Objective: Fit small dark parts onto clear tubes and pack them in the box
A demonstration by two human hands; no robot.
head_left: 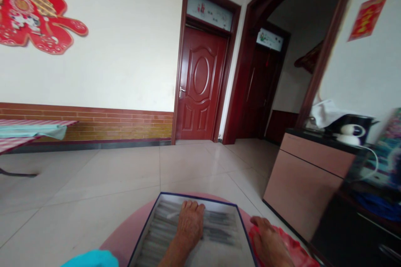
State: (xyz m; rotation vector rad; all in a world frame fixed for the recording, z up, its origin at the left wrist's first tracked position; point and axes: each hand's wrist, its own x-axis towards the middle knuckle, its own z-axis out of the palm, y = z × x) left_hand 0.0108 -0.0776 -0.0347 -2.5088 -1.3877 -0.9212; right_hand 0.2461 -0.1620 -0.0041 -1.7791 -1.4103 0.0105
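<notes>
In the lower middle of the head view lies a shallow open box (200,198) with a dark blue rim and white inner walls. Rows of thin, greyish, strip-like items (164,225) line it, too blurred to name. My left hand (189,223) reaches into the box, fingers curled downward, and whatever is beneath them is hidden. Just outside the box's right edge, my right hand (271,242) rests over a crumpled red plastic bag (296,244). Its thumb and fingers are apart, loosely bent.
Under the box is a round pink surface (119,233). A bright turquoise patch (90,258) shows at the bottom left. A pink-fronted cabinet (300,175) carrying a white camera-like device (351,133) stands to the right. A checked-cloth table (28,131) is left; a red door (202,83) stands behind.
</notes>
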